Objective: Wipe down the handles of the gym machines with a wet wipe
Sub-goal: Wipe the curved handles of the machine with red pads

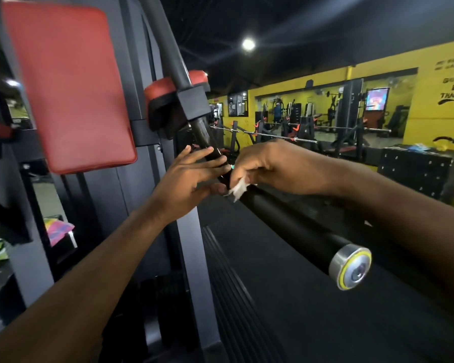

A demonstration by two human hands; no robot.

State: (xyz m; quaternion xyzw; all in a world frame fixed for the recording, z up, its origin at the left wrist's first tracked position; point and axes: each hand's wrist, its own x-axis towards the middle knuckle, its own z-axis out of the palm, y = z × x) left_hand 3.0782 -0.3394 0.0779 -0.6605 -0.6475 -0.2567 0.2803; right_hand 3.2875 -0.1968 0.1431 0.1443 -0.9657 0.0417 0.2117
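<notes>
You have a dark gym floor (pixel 312 310) under you, with a ribbed strip (pixel 231 284) running along it beside the machine's grey upright (pixel 192 258). Off to your right, a black studded box (pixel 414 171) stands on it by the yellow wall (pixel 435 121). Some blue and white items (pixel 418 147) lie on top of the box.

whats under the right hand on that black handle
A crumpled white wet wipe pokes out below the curled fingers of the right hand, against the black handle. The rest of the wipe and the handle beneath the hand are covered.
</notes>
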